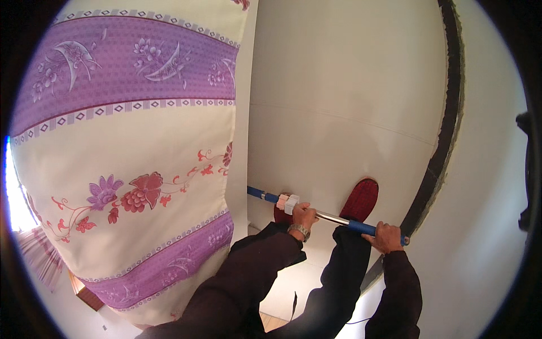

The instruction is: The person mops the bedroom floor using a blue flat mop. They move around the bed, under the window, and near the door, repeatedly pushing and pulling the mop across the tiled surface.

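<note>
A long pole (332, 217), silver in the middle with blue sections, slants across in front of my legs. My left hand (305, 214), with a metal watch at its wrist, grips the silver part beside a pink and white plastic collar (287, 203). My right hand (388, 238) is wrapped round the blue grip close to the pole's right end. Leftward, the pole passes out of sight at the side of the bed (241, 130); its far end is hidden there. A red slipper (361, 199) shows beyond the pole, and the other is partly covered by it.
A cream and purple flowered bedspread (130, 147) covers the bed on the left. Pale floor (344, 73) runs between the bed and the white wall (480, 186), with a dark skirting strip (451, 85) along the wall's foot. A thin cable (357, 322) lies near my right leg.
</note>
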`<action>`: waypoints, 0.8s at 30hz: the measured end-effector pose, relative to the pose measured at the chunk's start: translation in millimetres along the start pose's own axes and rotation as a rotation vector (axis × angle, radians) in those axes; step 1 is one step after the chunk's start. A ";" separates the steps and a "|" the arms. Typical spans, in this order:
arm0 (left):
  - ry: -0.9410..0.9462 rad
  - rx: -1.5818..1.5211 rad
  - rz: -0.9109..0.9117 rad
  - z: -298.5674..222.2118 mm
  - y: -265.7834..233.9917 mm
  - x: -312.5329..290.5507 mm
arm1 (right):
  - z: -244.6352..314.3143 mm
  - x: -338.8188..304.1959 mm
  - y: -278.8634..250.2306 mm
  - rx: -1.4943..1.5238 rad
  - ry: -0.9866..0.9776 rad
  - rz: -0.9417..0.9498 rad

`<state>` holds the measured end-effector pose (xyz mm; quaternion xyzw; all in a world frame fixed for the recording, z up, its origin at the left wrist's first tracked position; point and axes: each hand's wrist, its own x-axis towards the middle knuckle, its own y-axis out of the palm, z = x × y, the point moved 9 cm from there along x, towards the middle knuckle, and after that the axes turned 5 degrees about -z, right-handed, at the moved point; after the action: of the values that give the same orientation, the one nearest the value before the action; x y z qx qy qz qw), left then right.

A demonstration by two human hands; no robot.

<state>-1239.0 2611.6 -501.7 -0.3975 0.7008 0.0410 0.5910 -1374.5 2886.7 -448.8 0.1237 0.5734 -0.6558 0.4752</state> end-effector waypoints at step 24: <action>0.673 0.437 0.291 -36.1 60.1 -27.2 | 17.0 -55.1 65.8 0.280 0.310 -0.167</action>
<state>-1304.5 2647.3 -492.4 -0.1510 0.8956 -0.1576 0.3876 -1289.0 2905.7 -446.3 0.2401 0.5513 -0.7391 0.3037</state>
